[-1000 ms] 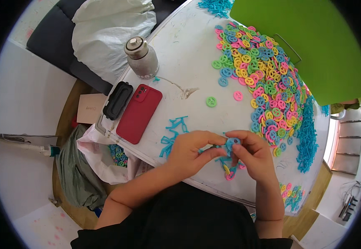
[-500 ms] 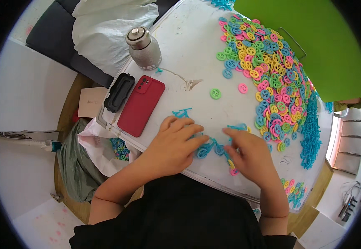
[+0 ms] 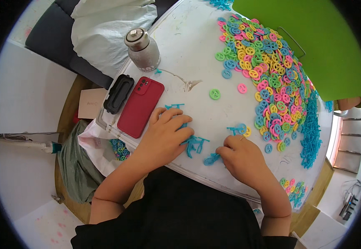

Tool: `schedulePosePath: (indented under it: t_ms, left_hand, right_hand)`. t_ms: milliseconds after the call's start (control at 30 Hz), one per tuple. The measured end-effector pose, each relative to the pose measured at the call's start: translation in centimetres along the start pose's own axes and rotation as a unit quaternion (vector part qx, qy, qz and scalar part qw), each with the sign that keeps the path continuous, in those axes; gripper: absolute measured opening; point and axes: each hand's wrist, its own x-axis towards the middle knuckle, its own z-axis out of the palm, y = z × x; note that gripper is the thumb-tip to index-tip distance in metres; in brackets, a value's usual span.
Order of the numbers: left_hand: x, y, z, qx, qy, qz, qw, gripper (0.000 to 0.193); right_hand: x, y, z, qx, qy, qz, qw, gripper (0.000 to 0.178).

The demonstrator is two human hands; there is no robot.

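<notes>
My left hand (image 3: 166, 137) lies low over the white table, its fingers bent but apart. Small blue plastic parts (image 3: 195, 145) with thin bars stick out beside its fingertips, and some may be hidden under the palm. Thumb and fingers pinched, my right hand (image 3: 247, 159) grips a blue plastic piece (image 3: 211, 159) near the table's front edge; the piece looks rounded, with its far end covered by my fingers. Just beyond that hand are a blue wheel (image 3: 241, 128) with a bar-shaped part beside it and a yellow wheel (image 3: 247, 132).
A large heap of coloured plastic wheels (image 3: 267, 62) covers the right side, beside a pile of thin blue parts (image 3: 310, 137). A green board (image 3: 305, 37) stands behind. To the left are a red phone (image 3: 141, 108), a black case (image 3: 119, 94) and a metal bottle (image 3: 144, 52).
My left hand has shifted left and nearer, with blue parts beside it. My right hand has come down and closed on a blue piece, away from the wheels beyond it.
</notes>
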Motion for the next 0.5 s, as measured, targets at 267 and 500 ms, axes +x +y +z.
schedulePosePath:
  t_ms: [267, 500]
  left_hand:
    - [0.3, 0.2, -0.3, 0.008, 0.003, -0.005, 1.0, 0.029]
    - [-0.9, 0.1, -0.6, 0.004, 0.018, 0.004, 1.0, 0.019]
  right_hand:
    - [3.5, -1.8, 0.4, 0.003, 0.057, 0.05, 0.997, 0.042]
    - [4.3, -1.5, 2.6, -0.015, 0.058, 0.017, 0.998, 0.031]
